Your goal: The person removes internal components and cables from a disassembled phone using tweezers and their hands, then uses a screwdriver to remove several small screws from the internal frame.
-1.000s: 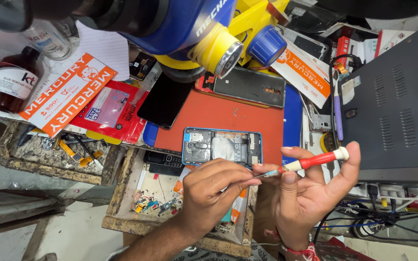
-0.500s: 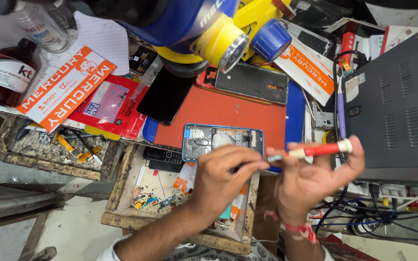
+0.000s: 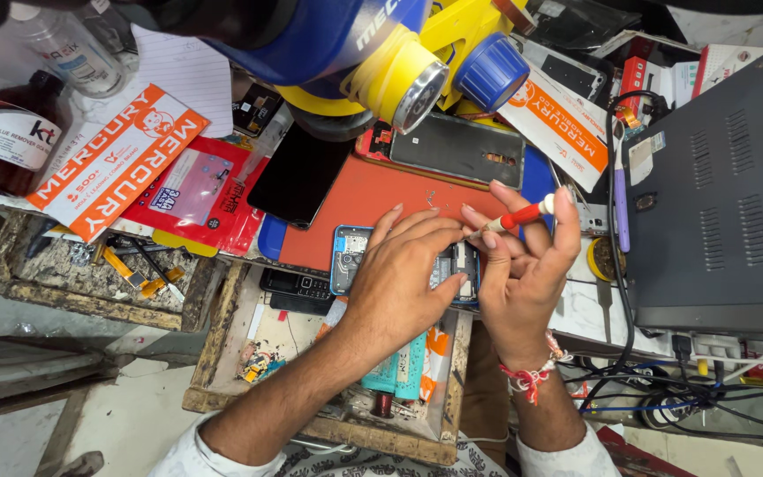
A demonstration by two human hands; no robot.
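the left hand (image 3: 399, 283) presses flat on the opened phone (image 3: 351, 256) on the orange mat (image 3: 373, 199); right hand (image 3: 523, 265) pinches a red screwdriver (image 3: 516, 217). keep the tip upright, phone pinned.

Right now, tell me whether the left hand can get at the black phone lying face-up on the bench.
Probably yes: the left hand rests on the opened phone, and the black phone lies close beyond it with nothing between them.

Bright, even light; soft shadows, sharp focus, slightly stretched edges.
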